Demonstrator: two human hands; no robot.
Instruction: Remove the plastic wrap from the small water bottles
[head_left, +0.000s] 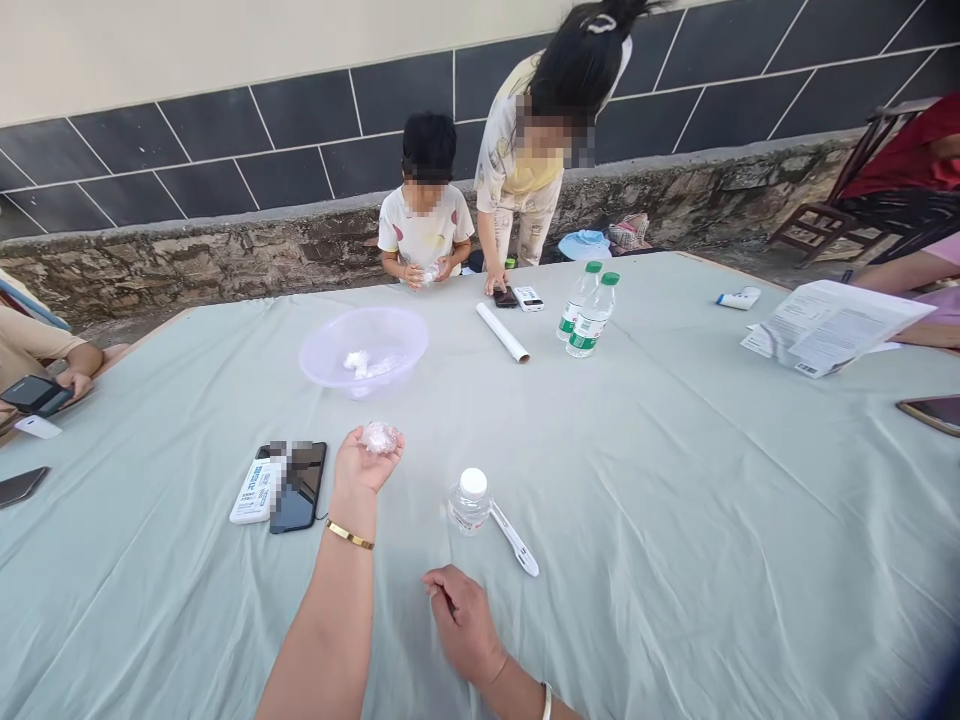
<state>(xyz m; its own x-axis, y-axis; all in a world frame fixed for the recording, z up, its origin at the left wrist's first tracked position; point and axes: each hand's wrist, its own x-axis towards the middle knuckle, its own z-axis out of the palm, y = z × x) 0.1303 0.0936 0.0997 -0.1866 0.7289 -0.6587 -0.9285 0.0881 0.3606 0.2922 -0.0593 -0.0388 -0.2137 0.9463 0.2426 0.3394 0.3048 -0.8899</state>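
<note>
Right hand point(465, 620) nearest: fingers curled loosely inward, nothing visible in them; contact with the tablecloth point(637, 580) cannot be confirmed from where I stand. Left hand point(367, 468), farther out: palm up, fingers cupped around a crumpled clear wad point(380, 437). Just beyond the right hand, a white-capped bottle point(471, 508) stands upright, with a slim white tool point(516, 540) lying beside it. Left of the left wrist lies a phone point(304, 498); beyond the left hand, a purple basin point(316, 368) holds crumpled whitish material. Assessment: hold appears sound. Recommend a level palm and light finger pressure, since the wad looks easily crushed or unrolled; the right hand seems free to steady it, clear of the bottle.
</note>
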